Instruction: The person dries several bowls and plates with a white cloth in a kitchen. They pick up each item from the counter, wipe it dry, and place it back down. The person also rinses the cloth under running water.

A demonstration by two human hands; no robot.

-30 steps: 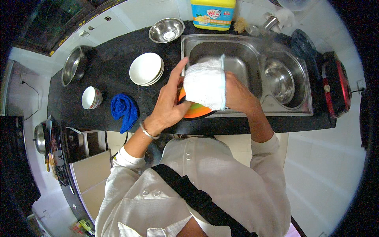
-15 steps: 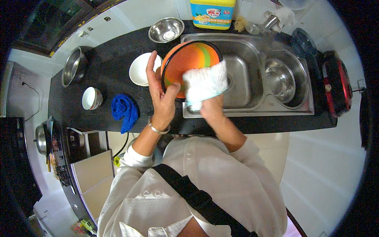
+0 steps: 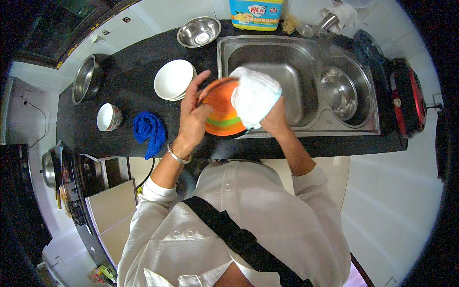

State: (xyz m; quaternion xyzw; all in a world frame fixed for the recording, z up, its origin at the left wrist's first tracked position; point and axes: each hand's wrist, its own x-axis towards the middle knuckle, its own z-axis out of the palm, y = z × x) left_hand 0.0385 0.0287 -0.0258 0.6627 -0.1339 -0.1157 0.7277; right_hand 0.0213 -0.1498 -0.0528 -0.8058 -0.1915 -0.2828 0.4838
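An orange bowl (image 3: 223, 107) with green and yellow bands and a dark rim is tilted in front of me, over the sink's left edge. My left hand (image 3: 193, 117) grips its left side, thumb on the inner face and fingers behind. A white cloth (image 3: 256, 95) lies over the bowl's right rim. My right hand (image 3: 276, 117) is closed on the cloth, which hides most of its fingers. Left of the bowl, white bowls (image 3: 173, 79) stand stacked on the counter. A crumpled blue cloth (image 3: 149, 131) lies nearer to me.
The steel double sink (image 3: 306, 130) holds a metal bowl (image 3: 338, 93) in its right basin. Further left are small cups or bowls (image 3: 109, 117) and a large steel basin (image 3: 86, 80). A steel bowl (image 3: 199, 32) and a yellow jug (image 3: 256, 14) stand behind. A red-black appliance (image 3: 409, 98) sits right.
The orange bowl has come down nearer to me and turned, its green band now at the bottom. My right hand and the white cloth have shifted slightly right along the rim.
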